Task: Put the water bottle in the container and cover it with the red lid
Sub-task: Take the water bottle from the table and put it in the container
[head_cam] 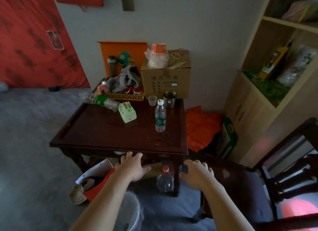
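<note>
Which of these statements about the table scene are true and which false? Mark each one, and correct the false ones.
1. The water bottle stands upright on the table. True.
2. The left hand grips the water bottle. False: it is empty, near the table's front edge.
3. A metal mug stands in front of the cardboard box. True.
4. The right hand holds a red lid. False: it holds nothing.
5. The water bottle's cap is red. False: it is white and green.

Single head view, wide-angle, looking forward and down over dark wooden table [106, 127], near front edge.
</note>
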